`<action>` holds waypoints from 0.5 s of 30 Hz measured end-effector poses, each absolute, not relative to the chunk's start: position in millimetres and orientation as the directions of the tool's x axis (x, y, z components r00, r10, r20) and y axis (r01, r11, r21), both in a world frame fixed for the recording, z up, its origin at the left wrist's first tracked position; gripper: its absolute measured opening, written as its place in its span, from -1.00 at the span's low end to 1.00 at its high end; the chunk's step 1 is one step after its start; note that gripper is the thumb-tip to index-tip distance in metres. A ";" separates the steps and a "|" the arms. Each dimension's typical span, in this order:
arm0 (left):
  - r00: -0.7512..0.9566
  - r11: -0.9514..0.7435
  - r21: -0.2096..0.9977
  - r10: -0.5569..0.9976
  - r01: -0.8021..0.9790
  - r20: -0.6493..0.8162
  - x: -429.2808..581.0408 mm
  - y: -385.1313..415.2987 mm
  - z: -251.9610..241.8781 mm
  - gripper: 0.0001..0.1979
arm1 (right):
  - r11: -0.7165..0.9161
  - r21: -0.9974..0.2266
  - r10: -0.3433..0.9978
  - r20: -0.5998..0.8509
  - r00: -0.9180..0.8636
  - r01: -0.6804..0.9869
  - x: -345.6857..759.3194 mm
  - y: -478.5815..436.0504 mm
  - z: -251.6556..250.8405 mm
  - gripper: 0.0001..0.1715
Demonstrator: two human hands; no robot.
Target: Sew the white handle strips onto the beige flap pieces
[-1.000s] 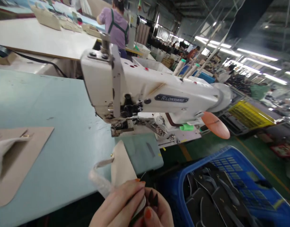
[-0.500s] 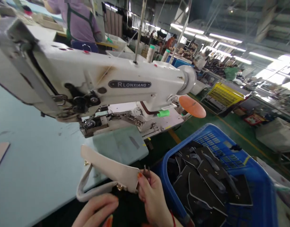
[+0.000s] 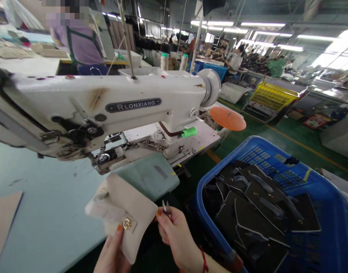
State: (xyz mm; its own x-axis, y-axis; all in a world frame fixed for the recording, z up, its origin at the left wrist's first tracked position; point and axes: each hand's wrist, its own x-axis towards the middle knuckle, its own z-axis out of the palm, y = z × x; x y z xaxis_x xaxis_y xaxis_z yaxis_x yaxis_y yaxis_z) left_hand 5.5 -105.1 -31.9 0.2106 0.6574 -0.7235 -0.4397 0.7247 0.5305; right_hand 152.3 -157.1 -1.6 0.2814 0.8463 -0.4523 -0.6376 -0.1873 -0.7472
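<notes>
A cream bag panel (image 3: 135, 195) with a pale strap handle and gold-coloured hardware (image 3: 127, 223) faces me, tilted, at the front of the sewing table. My left hand (image 3: 113, 252) grips its lower edge, thumb beside the hardware; the other fingers are partly hidden behind it. My right hand (image 3: 176, 231) is closed around small thread snips (image 3: 166, 207), whose tips point up. The same hand's thumb meets the panel's right corner. A white sewing machine (image 3: 111, 100) stands just beyond the panel.
A blue basket (image 3: 200, 189) at the right holds several dark bag panels (image 3: 256, 212) with handles. Another cream piece (image 3: 5, 220) lies on the pale blue table (image 3: 54, 204) at left. An orange disc (image 3: 227, 118) juts out by the machine. A person in purple (image 3: 84, 47) stands behind it.
The cream panel has turned from nearly edge-on to show its broad face and hardware. My left hand has taken hold of its lower edge. The view has shifted slightly.
</notes>
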 end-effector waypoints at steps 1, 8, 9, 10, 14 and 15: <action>0.183 0.728 0.531 0.648 -0.433 -0.740 2.6 -104.9 -27.2 -0.54 | -0.197 -0.767 0.856 -0.439 0.275 -0.611 153.1 -158.0 -3.1 -0.48; 0.075 0.652 0.638 0.721 -0.409 -0.689 -12.9 -107.2 -27.8 -0.52 | -0.221 -0.871 0.918 -0.338 0.208 -0.439 157.3 -160.9 -7.6 -0.61; 0.083 0.646 0.640 0.727 -0.416 -0.681 -15.0 -106.9 -29.8 -0.53 | -0.225 -0.869 0.918 -0.340 0.203 -0.441 156.8 -160.9 -9.8 -0.64; 0.087 0.640 0.643 0.733 -0.421 -0.674 -17.5 -106.5 -31.8 -0.55 | -0.230 -0.863 0.916 -0.348 0.200 -0.451 156.0 -160.7 -12.4 -0.65; 0.076 0.638 0.654 0.737 -0.407 -0.671 -33.1 -101.9 -39.6 -0.64 | -0.265 -0.848 0.903 -0.386 0.190 -0.459 151.7 -157.7 -24.2 -0.63; 0.069 0.639 0.658 0.736 -0.399 -0.673 -38.6 -99.7 -41.1 -0.63 | -0.281 -0.856 0.900 -0.392 0.190 -0.434 151.1 -156.3 -26.3 -0.65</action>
State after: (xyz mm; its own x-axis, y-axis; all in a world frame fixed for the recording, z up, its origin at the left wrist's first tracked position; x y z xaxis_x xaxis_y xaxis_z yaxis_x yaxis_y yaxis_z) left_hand -38.6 -99.7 -41.1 0.0692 0.7359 -0.6735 -0.3989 0.6392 0.6575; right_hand 151.1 -156.3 -26.3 0.1904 0.9002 -0.3917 -0.4338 -0.2808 -0.8561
